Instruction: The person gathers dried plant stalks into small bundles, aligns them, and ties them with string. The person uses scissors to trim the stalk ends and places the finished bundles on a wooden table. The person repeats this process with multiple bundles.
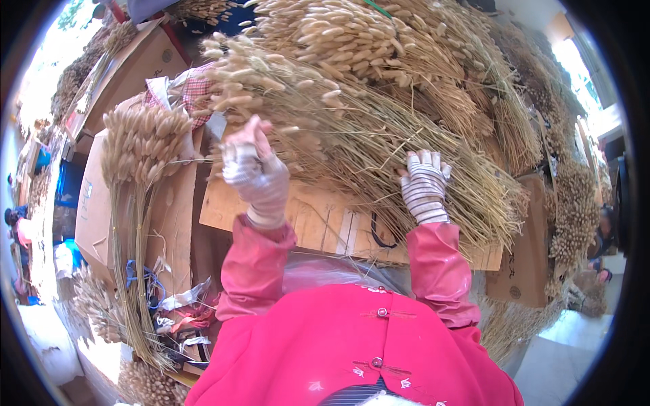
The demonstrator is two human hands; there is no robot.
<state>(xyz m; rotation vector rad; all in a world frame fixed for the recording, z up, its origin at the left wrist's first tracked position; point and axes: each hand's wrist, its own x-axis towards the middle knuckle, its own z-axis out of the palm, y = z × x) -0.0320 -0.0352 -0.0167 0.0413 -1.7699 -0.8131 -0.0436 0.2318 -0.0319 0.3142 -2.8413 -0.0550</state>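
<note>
Dried bunny-tail grass [379, 128] lies in a thick pile before me, fluffy heads to the far left and stems running to the near right. My left hand [257, 172], in a striped fingerless glove, is raised beside the heads with its fingers closed. It is slightly blurred, and what it holds, if anything, is hidden. My right hand [425, 186], gloved the same way, rests flat on the stems with its fingers stretched out. Beneath the pile is a wooden board [305, 220] with ruled marks. A dark loop [381, 233] lies on the board below the stems.
Left of the board, tied bunches of bunny-tail grass [145, 145] lean against a cardboard box [95, 210]. Blue string [145, 277] and scraps lie below. More grass bunches [352, 34] are heaped at the back. Another cardboard box [518, 260] stands at the right.
</note>
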